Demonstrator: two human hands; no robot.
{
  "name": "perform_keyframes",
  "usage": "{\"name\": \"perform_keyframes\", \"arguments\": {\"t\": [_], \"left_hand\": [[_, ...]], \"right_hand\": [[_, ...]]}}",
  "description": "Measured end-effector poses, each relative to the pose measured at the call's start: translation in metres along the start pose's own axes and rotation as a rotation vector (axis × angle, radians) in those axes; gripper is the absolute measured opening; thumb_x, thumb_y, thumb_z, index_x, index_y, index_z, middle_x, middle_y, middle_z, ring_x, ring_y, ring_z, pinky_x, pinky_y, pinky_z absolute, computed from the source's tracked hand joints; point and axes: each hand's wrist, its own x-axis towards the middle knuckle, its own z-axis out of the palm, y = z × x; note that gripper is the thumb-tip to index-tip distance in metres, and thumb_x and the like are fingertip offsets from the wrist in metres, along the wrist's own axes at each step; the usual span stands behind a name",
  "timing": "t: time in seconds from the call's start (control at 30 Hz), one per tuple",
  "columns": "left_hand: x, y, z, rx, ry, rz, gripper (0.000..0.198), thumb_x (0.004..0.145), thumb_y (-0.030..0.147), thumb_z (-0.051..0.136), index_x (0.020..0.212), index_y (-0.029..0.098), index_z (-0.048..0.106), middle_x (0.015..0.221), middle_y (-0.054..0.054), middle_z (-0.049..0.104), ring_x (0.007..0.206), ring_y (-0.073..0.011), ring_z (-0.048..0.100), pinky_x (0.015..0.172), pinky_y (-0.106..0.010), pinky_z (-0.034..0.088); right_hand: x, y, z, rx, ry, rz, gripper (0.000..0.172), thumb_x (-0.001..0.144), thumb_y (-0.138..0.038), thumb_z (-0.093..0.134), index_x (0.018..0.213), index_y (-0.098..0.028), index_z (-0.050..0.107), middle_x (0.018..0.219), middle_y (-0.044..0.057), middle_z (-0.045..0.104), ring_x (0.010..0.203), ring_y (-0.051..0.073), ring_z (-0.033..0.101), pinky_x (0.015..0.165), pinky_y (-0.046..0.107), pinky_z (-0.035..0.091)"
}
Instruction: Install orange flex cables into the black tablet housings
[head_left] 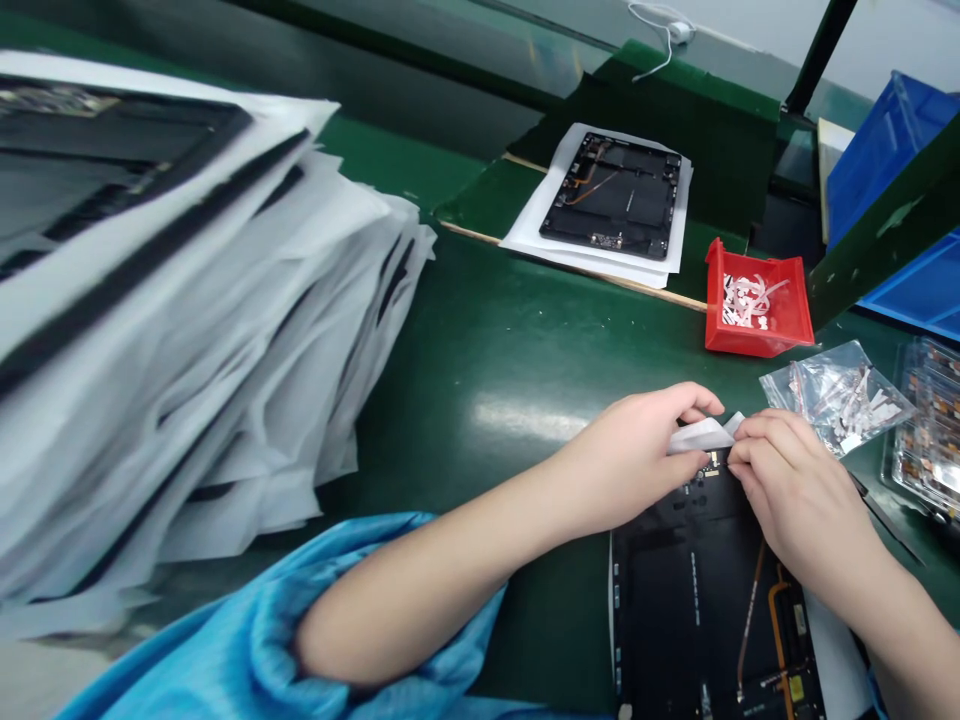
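Observation:
A black device casing (675, 590) with orange flex cables lies at the lower right on a white paper sheet (836, 640). My left hand (637, 450) is closed over its far edge, the thumb on top near a small circuit board and the fingers curled behind. Between my hands, a corner of white paper (703, 436) sticks up at that edge. My right hand (795, 480) pinches at the same edge, fingertips close to the board. What sits between those fingertips is too small or hidden to make out.
A tall stack of casings interleaved with white paper (262, 330) stands at left. Another casing (615, 195) lies on paper at the back. A red bin (759, 340) of small white parts, a clear bag (840, 395), plastic trays (930, 430), tweezers-like tool (889, 520) and blue bins (892, 150) are at right.

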Motion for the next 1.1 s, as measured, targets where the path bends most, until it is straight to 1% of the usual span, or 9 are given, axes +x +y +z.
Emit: {"name": "perform_keyframes", "arguments": {"t": [0.17, 0.33, 0.5, 0.6, 0.7, 0.83, 0.93, 1.03, 1.1], "left_hand": [[0.0, 0.001, 0.001, 0.077, 0.021, 0.049, 0.035, 0.082, 0.016, 0.059, 0.116, 0.026, 0.063, 0.114, -0.001, 0.072, 0.1, -0.0219, 0.067, 0.088, -0.033, 0.051], [-0.001, 0.0, 0.0, 0.119, 0.02, 0.118, 0.032, 0.083, 0.014, 0.058, 0.112, 0.026, 0.064, 0.115, -0.001, 0.07, 0.105, -0.0215, 0.065, 0.094, -0.033, 0.049], [-0.003, -0.001, 0.0, 0.145, 0.016, 0.168, 0.018, 0.085, 0.014, 0.056, 0.096, 0.025, 0.065, 0.116, -0.002, 0.065, 0.107, -0.0204, 0.063, 0.097, -0.033, 0.048], [-0.004, -0.001, 0.0, 0.149, 0.023, 0.173, 0.015, 0.085, 0.014, 0.055, 0.093, 0.025, 0.063, 0.115, -0.002, 0.064, 0.108, -0.0206, 0.063, 0.098, -0.033, 0.049], [-0.004, -0.001, 0.0, 0.163, 0.025, 0.153, 0.019, 0.085, 0.016, 0.056, 0.101, 0.025, 0.061, 0.117, -0.003, 0.064, 0.106, -0.0215, 0.063, 0.097, -0.035, 0.049], [-0.003, -0.002, 0.001, 0.183, 0.025, 0.115, 0.021, 0.085, 0.018, 0.057, 0.105, 0.025, 0.06, 0.115, -0.003, 0.065, 0.103, -0.0228, 0.064, 0.095, -0.036, 0.05], [-0.002, -0.001, 0.001, 0.19, 0.025, 0.105, 0.02, 0.086, 0.017, 0.057, 0.104, 0.025, 0.06, 0.114, -0.003, 0.065, 0.104, -0.0231, 0.064, 0.094, -0.035, 0.049], [-0.002, -0.001, 0.001, 0.192, 0.027, 0.1, 0.021, 0.085, 0.015, 0.058, 0.103, 0.025, 0.061, 0.114, -0.003, 0.066, 0.103, -0.0226, 0.064, 0.094, -0.035, 0.049], [-0.002, -0.001, 0.001, 0.193, 0.029, 0.104, 0.021, 0.085, 0.014, 0.058, 0.103, 0.025, 0.061, 0.113, -0.003, 0.066, 0.103, -0.0225, 0.064, 0.095, -0.035, 0.049]], "right_hand": [[0.0, 0.0, 0.001, -0.002, -0.006, 0.052, 0.021, 0.1, -0.014, 0.047, 0.09, -0.02, 0.064, 0.104, 0.009, 0.068, 0.11, 0.026, 0.059, 0.091, 0.043, 0.054], [0.0, 0.003, 0.001, 0.006, -0.022, 0.076, 0.02, 0.1, -0.015, 0.047, 0.089, -0.02, 0.063, 0.102, 0.009, 0.067, 0.107, 0.026, 0.06, 0.087, 0.042, 0.054], [0.0, 0.004, 0.0, 0.03, -0.03, 0.092, 0.02, 0.1, -0.014, 0.047, 0.089, -0.02, 0.062, 0.101, 0.009, 0.067, 0.106, 0.026, 0.06, 0.087, 0.041, 0.054], [0.0, 0.004, -0.003, 0.056, -0.013, 0.077, 0.02, 0.1, -0.015, 0.049, 0.09, -0.021, 0.064, 0.1, 0.008, 0.067, 0.106, 0.026, 0.06, 0.089, 0.042, 0.054], [0.0, 0.005, -0.009, 0.049, -0.002, 0.049, 0.015, 0.097, -0.018, 0.055, 0.095, -0.021, 0.069, 0.102, 0.009, 0.068, 0.11, 0.027, 0.06, 0.091, 0.044, 0.055], [-0.002, 0.009, -0.014, -0.017, -0.001, 0.033, 0.015, 0.096, -0.019, 0.059, 0.093, -0.021, 0.073, 0.101, 0.009, 0.069, 0.111, 0.028, 0.06, 0.088, 0.044, 0.057], [-0.002, 0.011, -0.012, -0.049, 0.006, -0.001, 0.019, 0.098, -0.018, 0.056, 0.088, -0.02, 0.073, 0.099, 0.008, 0.069, 0.11, 0.028, 0.059, 0.09, 0.043, 0.056], [-0.001, 0.01, -0.007, -0.074, -0.007, -0.016, 0.021, 0.099, -0.016, 0.053, 0.089, -0.02, 0.071, 0.098, 0.008, 0.069, 0.113, 0.028, 0.058, 0.096, 0.045, 0.054], [0.0, 0.009, -0.003, -0.084, -0.03, -0.01, 0.021, 0.099, -0.014, 0.051, 0.09, -0.02, 0.069, 0.1, 0.009, 0.068, 0.114, 0.028, 0.058, 0.096, 0.045, 0.054]]}}
